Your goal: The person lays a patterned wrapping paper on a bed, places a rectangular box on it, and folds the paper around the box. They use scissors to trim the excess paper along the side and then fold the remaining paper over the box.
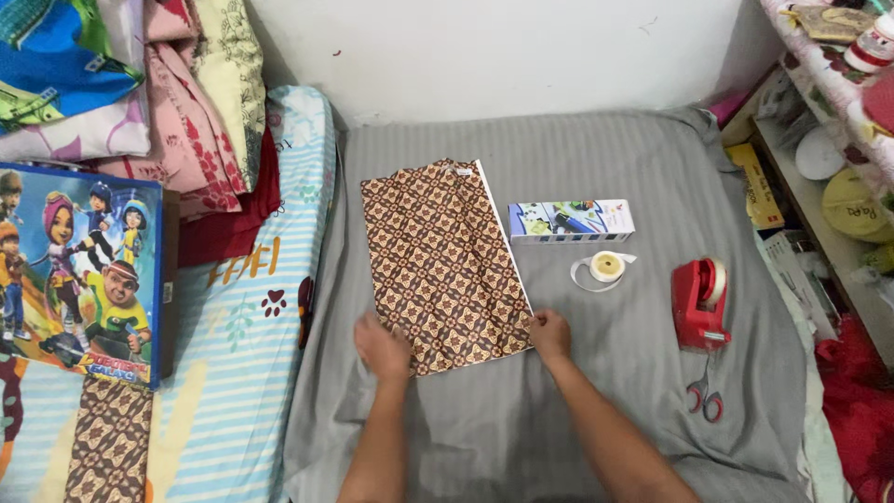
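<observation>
My left hand (383, 346) lies flat, fingers spread and holding nothing, pressing down on the near left corner of the sheet of brown patterned wrapping paper (440, 261). My right hand (549, 333) has its fingers closed in a pinch on the near right corner of that same sheet, right at its white edge. The paper lies folded flat on the grey striped bedsheet (605, 410), running away from me and tilted a little to the left, roughly in the middle of the bed.

Just beyond the paper's right edge sits a small white box with coloured print (571, 221), lying on its long side. Near it, a little closer to me, is a small roll of tape (606, 266) with a loose tail curling round it. Further right stands a red tape dispenser (699, 304), and just in front of that lie scissors with red handles (705, 396).

To my left, well apart from the paper, I see a blue striped cloth (237, 373), a large cartoon-printed box (79, 270) and a stack of folded fabrics (186, 102). A cluttered shelf (829, 158) runs along the right.
</observation>
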